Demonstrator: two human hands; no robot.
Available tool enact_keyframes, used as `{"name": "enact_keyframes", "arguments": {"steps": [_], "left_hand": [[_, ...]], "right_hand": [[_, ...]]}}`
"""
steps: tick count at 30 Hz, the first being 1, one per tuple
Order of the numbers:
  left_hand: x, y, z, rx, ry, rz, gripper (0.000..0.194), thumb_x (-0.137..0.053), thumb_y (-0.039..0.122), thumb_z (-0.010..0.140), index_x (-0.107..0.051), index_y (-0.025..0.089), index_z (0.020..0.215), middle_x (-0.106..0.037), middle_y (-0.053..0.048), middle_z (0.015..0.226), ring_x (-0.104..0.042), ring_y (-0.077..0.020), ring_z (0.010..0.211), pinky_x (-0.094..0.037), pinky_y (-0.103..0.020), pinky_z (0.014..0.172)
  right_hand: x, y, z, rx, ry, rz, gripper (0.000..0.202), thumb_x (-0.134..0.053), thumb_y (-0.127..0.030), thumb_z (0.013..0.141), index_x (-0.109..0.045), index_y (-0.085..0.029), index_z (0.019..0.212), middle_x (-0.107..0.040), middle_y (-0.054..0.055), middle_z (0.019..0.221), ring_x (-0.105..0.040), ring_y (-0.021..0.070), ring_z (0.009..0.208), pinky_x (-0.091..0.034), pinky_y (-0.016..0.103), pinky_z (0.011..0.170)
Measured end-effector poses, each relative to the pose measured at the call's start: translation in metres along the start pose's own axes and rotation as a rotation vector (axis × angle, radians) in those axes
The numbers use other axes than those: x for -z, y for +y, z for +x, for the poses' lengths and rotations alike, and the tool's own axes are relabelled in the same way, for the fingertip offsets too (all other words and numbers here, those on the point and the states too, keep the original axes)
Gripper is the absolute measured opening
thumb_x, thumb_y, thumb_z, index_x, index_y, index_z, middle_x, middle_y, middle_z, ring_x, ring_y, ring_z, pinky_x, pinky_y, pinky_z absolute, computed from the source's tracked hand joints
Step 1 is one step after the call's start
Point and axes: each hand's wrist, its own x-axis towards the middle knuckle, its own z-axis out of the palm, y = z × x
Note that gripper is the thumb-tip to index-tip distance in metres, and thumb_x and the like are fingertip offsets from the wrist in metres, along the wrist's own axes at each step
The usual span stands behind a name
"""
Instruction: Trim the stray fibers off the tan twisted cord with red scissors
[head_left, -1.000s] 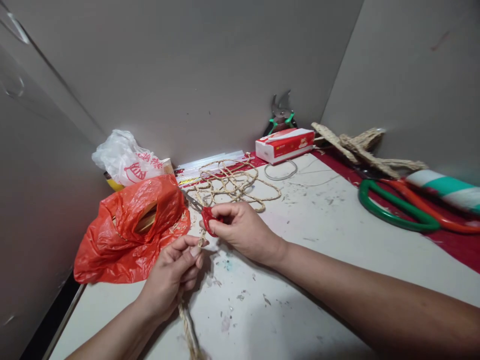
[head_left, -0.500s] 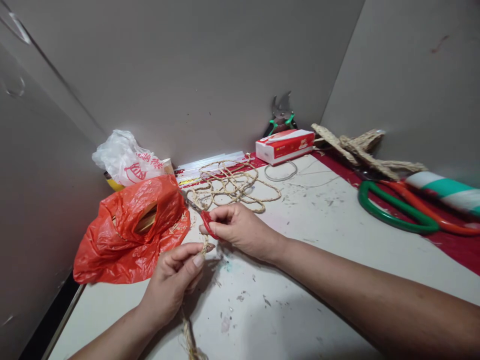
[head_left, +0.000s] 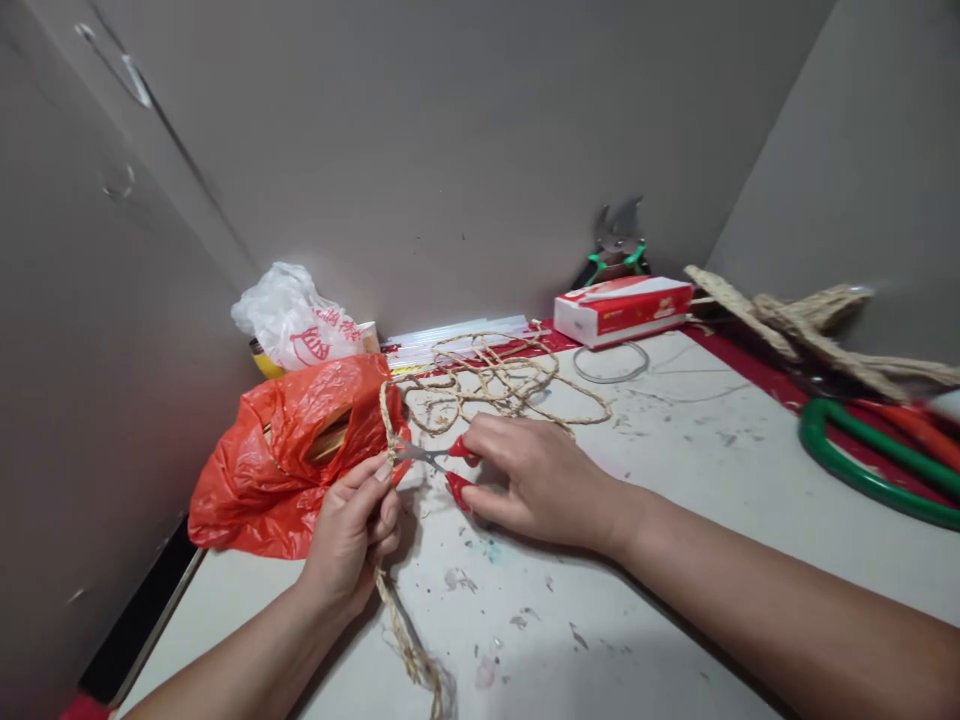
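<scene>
A braided straw cord [head_left: 386,412] is pinched in my left hand [head_left: 352,520], between thumb and forefinger. Above the hand the cord rises and runs back toward a loose coil [head_left: 487,375] on the table; below it, frayed strands [head_left: 409,640] hang toward the near edge. My right hand [head_left: 536,480] grips small red-handled scissors [head_left: 427,455], fingers and thumb in the spread handles. The blades are apart and point left, their tips at the cord just above my left fingertips. Whether the blades touch the cord I cannot tell.
A red plastic bag [head_left: 277,500] holding wooden pieces lies left, a white bag [head_left: 296,320] behind it. At the back stand a tissue pack [head_left: 626,312] and pruning shears [head_left: 619,245]. A wire ring [head_left: 611,362] lies before them. Green handles [head_left: 870,470] and thick braids [head_left: 814,325] are right.
The scissors have turned and opened, their blades now reaching the cord from the right. My left hand has shifted its hold on the cord. The whole view has swung slightly left.
</scene>
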Motion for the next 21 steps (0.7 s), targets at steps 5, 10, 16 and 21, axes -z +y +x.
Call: {"name": "enact_keyframes", "arguments": {"steps": [5, 10, 16, 21], "left_hand": [[0.0007, -0.0012, -0.0005, -0.016, 0.011, -0.049, 0.026, -0.067, 0.032, 0.077, -0.063, 0.015, 0.096, -0.036, 0.009, 0.046, -0.015, -0.0023, 0.039, -0.016, -0.012, 0.034], [0.0002, -0.0027, -0.0016, -0.028, 0.013, -0.062, 0.023, -0.068, 0.030, 0.077, -0.064, 0.016, 0.095, -0.041, 0.009, 0.046, -0.017, -0.0019, 0.038, -0.017, -0.012, 0.034], [-0.0001, -0.0066, -0.0027, -0.066, 0.042, 0.029, 0.020, -0.067, 0.032, 0.078, -0.064, 0.018, 0.091, -0.047, 0.007, 0.046, -0.021, -0.0017, 0.037, -0.018, -0.013, 0.035], [0.0001, -0.0080, -0.0049, -0.079, 0.029, 0.023, 0.016, -0.066, 0.032, 0.079, -0.063, 0.020, 0.090, -0.049, 0.007, 0.046, -0.023, -0.0021, 0.038, -0.019, -0.013, 0.036]], "right_hand": [[0.0050, -0.0038, -0.0011, 0.108, -0.037, -0.306, 0.022, -0.054, -0.038, 0.080, -0.060, -0.017, 0.080, -0.057, 0.004, 0.077, -0.048, 0.0170, 0.069, -0.030, 0.030, 0.064], [0.0042, -0.0063, -0.0006, 0.128, 0.009, -0.446, 0.022, -0.056, -0.038, 0.080, -0.061, -0.017, 0.078, -0.058, 0.005, 0.077, -0.050, 0.0191, 0.072, -0.029, 0.033, 0.066], [0.0034, -0.0065, -0.0011, 0.104, -0.015, -0.463, 0.023, -0.055, -0.039, 0.082, -0.061, -0.018, 0.078, -0.060, 0.005, 0.075, -0.053, 0.0198, 0.072, -0.027, 0.033, 0.068], [0.0009, -0.0053, -0.0011, 0.120, -0.018, -0.483, 0.026, -0.055, -0.043, 0.082, -0.061, -0.019, 0.075, -0.060, 0.004, 0.072, -0.054, 0.0211, 0.071, -0.027, 0.035, 0.068]]}}
